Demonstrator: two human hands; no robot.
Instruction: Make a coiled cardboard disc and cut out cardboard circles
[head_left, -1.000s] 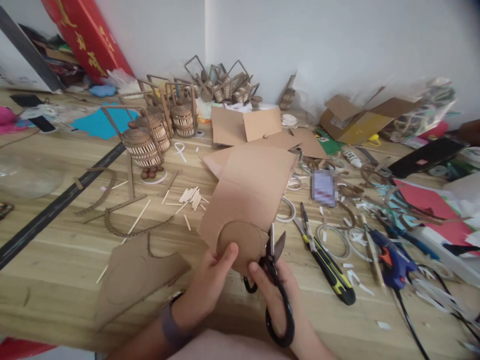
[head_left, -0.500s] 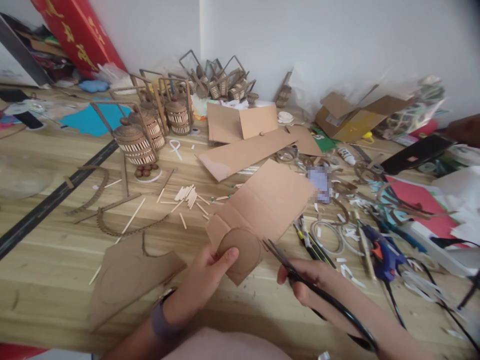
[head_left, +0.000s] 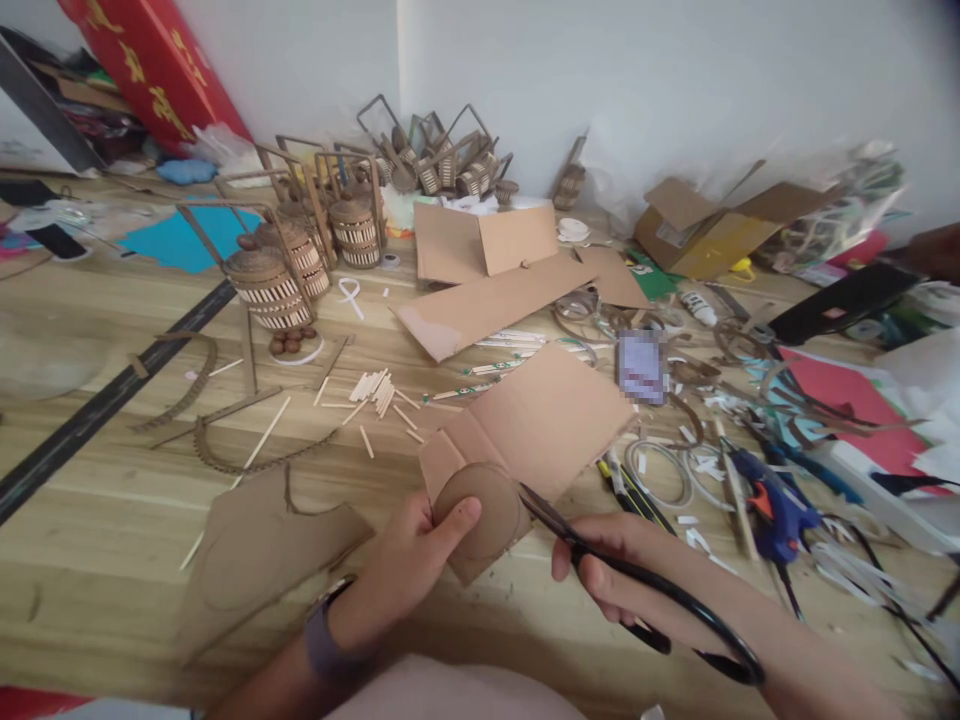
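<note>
My left hand (head_left: 420, 555) grips a folded sheet of brown cardboard (head_left: 551, 420) at its near end, thumb on top. Under that thumb lies a round cardboard disc or drawn circle (head_left: 480, 510); I cannot tell whether it is separate from the sheet. My right hand (head_left: 622, 570) is closed round black-handled scissors (head_left: 667, 590). Their blades meet the cardboard at the right side of the circle. Left of my left hand, another cut piece of cardboard (head_left: 262, 560) with a curved notch and a faint circle lies on the table.
Small lidded baskets (head_left: 266, 285) with tall handles stand at the left, near loose sticks (head_left: 379, 390). Flat cardboard (head_left: 487, 305) lies beyond my hands. On the right are a blue glue gun (head_left: 776, 505), a utility knife (head_left: 634, 490), a blurred-out phone (head_left: 641, 367) and an opened carton (head_left: 720, 235).
The scissor blades have closed together against the cardboard at the circle's edge. The far end of the sheet has dipped slightly, uncovering more sticks behind it.
</note>
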